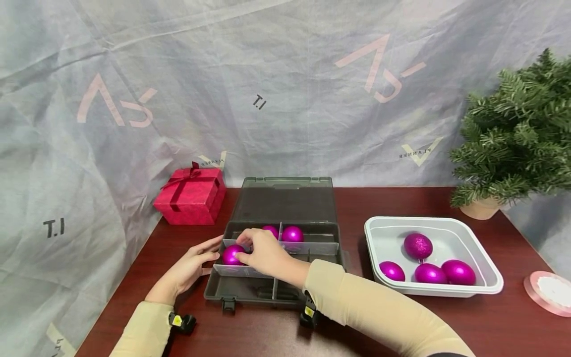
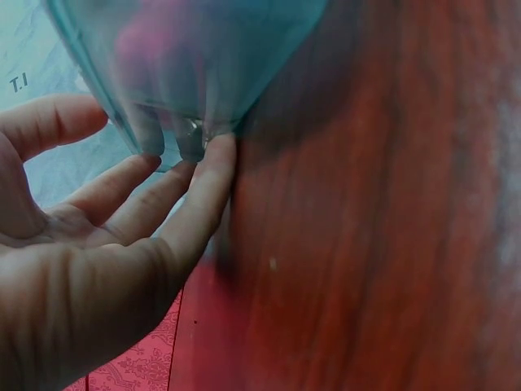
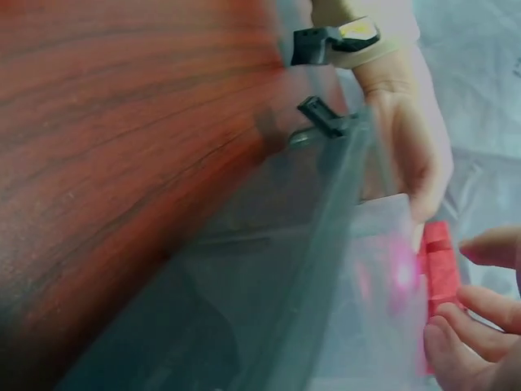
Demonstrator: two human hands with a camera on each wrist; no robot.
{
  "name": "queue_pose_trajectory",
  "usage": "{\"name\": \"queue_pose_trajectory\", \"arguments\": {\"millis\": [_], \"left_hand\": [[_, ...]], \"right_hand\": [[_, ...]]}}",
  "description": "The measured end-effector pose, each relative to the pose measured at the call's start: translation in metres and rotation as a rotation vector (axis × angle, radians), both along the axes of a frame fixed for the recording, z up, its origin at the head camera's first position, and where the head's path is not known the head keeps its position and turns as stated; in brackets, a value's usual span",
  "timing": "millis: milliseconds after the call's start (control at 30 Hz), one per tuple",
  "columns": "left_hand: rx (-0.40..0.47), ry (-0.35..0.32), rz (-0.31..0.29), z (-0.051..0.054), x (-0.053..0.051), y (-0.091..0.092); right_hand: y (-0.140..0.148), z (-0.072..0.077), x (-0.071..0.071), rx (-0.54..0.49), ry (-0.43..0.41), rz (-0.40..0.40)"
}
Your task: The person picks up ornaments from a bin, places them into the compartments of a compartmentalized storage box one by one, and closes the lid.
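Observation:
A dark translucent divided box (image 1: 243,287) lies on the table with its lid raised at the back. My right hand (image 1: 267,253) reaches over its left part, thumb and bent forefinger at a shiny magenta ball (image 1: 233,255) in the middle row's left compartment. In the right wrist view, a gap shows between those fingertips (image 3: 440,330) and the pink blur of the ball (image 3: 401,273), seen through the plastic. My left hand (image 1: 189,267) rests its extended fingers against the box's left side. Two more magenta balls, one (image 1: 292,234) plainly visible, another (image 1: 270,231) partly hidden, sit in the back row.
Right of the box stands a white tub (image 1: 372,230) with several magenta balls, one glittery (image 1: 418,246). A red gift box (image 1: 189,198) is at the back left. At the right are a potted artificial fir (image 1: 517,144) and a pink ribbon roll (image 1: 550,292).

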State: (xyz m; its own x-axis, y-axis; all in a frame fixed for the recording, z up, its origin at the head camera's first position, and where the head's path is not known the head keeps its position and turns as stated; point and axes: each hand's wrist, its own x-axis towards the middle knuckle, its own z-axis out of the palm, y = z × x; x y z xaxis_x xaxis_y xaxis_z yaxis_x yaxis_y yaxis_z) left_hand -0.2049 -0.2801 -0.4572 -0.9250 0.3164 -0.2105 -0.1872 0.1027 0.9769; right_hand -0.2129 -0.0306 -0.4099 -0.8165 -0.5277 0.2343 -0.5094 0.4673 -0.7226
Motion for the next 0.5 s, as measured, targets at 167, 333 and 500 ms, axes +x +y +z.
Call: {"name": "queue_pose_trajectory", "arguments": {"millis": [167, 333, 500], "left_hand": [[-0.006, 0.003, -0.007, -0.001, 0.000, 0.000], [-0.005, 0.008, -0.006, -0.001, -0.001, -0.001], [0.000, 0.017, -0.011, -0.003, -0.001, -0.001]], "right_hand": [[0.018, 0.012, 0.006, -0.061, -0.022, 0.024], [0.041, 0.030, 0.018, -0.129, -0.009, 0.041], [0.068, 0.047, 0.031, -0.181, 0.030, 0.063]]}}
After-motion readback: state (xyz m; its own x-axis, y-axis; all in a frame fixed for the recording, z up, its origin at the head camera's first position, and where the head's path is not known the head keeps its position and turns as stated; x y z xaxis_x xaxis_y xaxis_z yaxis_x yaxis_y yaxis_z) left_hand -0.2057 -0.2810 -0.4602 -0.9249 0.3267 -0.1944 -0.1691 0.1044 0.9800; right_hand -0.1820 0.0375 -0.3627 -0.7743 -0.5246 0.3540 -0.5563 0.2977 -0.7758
